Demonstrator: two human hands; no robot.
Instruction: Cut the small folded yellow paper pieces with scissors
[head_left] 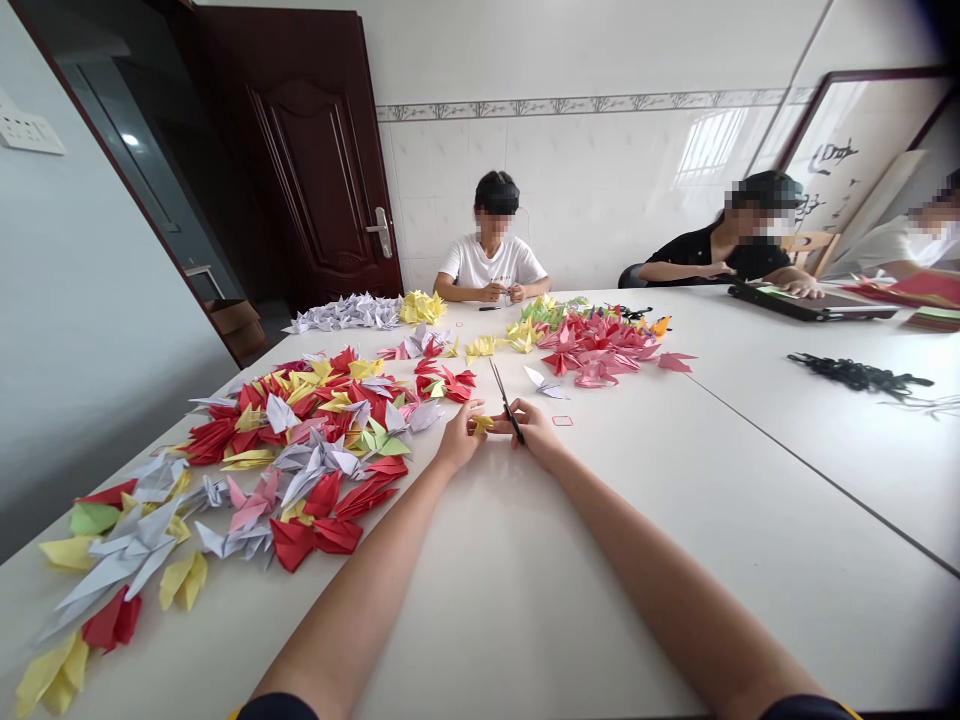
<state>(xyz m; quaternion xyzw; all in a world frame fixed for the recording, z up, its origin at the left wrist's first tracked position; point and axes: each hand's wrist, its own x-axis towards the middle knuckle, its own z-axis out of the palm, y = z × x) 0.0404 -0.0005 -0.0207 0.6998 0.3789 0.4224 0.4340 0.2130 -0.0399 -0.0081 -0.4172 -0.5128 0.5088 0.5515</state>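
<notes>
The left hand (457,437) pinches a small yellow paper piece (482,424), the right hand (534,430) closes its fingers on scissors (508,408), and many finished paper cranes (292,450) lie left of the fingers.

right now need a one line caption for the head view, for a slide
Left hand pinches yellow paper, right hand holds black scissors, beside heaps of origami cranes on a white table
</notes>
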